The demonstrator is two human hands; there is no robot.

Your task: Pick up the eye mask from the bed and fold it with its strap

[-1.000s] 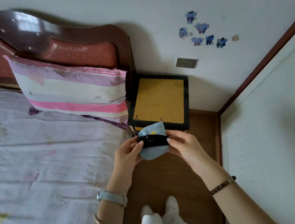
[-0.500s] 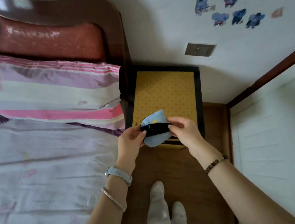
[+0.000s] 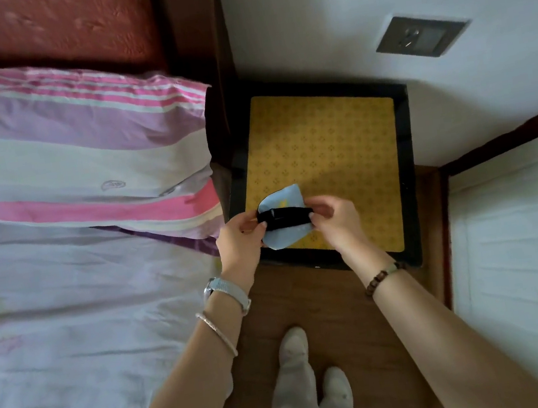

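Observation:
A light blue eye mask (image 3: 285,238), folded small, has its black strap (image 3: 286,218) wrapped across its middle. My left hand (image 3: 239,242) pinches the left end of the mask and strap. My right hand (image 3: 335,223) pinches the right end. The mask hangs between both hands just above the front left part of the yellow-topped bedside table (image 3: 327,161). The bed (image 3: 71,335) lies to the left, apart from the mask.
A striped pink and purple pillow (image 3: 75,162) leans on the red headboard (image 3: 46,31). The black-framed table stands against the white wall with a socket (image 3: 420,36). Wooden floor (image 3: 330,302) and my feet are below. A white cabinet side (image 3: 523,254) is at right.
The view has closed in on the bedside table. Both hands, still holding the wrapped mask, are now over the table's yellow top instead of in front of it.

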